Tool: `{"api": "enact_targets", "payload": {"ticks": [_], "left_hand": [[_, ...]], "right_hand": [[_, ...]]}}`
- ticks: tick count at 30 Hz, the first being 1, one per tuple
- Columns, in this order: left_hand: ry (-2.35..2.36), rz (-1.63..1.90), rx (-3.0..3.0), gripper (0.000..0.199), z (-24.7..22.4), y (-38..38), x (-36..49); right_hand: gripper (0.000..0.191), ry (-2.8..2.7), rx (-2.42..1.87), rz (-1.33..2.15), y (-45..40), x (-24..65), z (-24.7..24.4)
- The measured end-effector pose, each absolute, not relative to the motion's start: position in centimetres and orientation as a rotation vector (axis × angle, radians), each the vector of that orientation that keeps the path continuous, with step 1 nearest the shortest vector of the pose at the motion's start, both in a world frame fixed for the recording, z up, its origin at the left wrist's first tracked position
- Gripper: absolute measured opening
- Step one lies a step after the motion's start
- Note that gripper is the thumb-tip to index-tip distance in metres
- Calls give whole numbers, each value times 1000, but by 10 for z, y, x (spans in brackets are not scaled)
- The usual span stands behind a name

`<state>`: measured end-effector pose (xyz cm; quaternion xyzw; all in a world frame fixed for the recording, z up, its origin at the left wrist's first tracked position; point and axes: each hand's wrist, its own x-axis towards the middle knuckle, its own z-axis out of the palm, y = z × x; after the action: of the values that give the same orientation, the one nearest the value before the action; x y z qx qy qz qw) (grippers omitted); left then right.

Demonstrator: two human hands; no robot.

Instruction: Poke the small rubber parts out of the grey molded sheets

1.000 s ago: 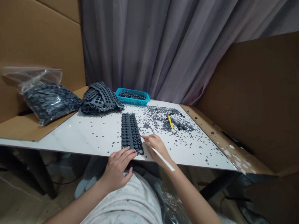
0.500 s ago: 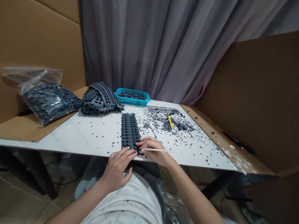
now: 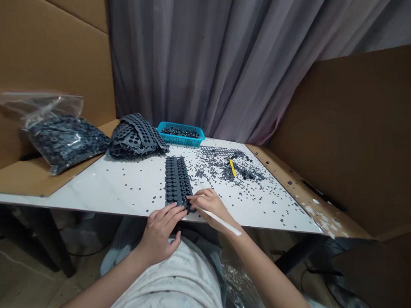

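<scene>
A dark grey foam strip (image 3: 177, 178) with rows of round, ring-like pieces lies lengthwise on the white table, its near end by the table's front edge. Resting on that near end are the outstretched fingers of my left hand (image 3: 163, 223), pressing flat with the thumb spread apart. My right hand (image 3: 211, 207) is closed in a pinch around a thin white stick (image 3: 222, 223), its fingertips at the strip's near right corner. The stick slants back over the wrist. The stick's working tip is hidden by my fingers.
Small dark discs and a yellow tool (image 3: 233, 168) are scattered over the table's (image 3: 127, 202) right half. A turquoise basket (image 3: 181, 140) of dark pieces, a heap of perforated foam sheets (image 3: 135, 136) and a filled zip bag (image 3: 68, 142) stand behind. Cardboard walls (image 3: 358, 134) flank both sides.
The white stick's rear end has swung down toward me, from pointing right to lying across my right wrist. My left hand stays on the strip. The view has shifted slightly.
</scene>
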<state>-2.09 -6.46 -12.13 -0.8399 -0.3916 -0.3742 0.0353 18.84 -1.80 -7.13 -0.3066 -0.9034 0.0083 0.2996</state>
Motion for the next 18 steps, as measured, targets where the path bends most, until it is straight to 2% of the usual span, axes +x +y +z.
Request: {"api": "enact_targets", "payload": {"ticks": [7,12,18], "left_hand": [[-1205,-1177,-2607,43,-123,-65,-21],[-1187,-1152,-2620,45,-123,-64,-23],[-1138,-1190,-2654,46,-123,-67,-27]], "right_hand": [[22,-2226,-1038,-55,-14,190,-76],[19,-1851,-1322,-60,-12,194,-77],[14,-1700,-1243,139,-15,195,-72]]}}
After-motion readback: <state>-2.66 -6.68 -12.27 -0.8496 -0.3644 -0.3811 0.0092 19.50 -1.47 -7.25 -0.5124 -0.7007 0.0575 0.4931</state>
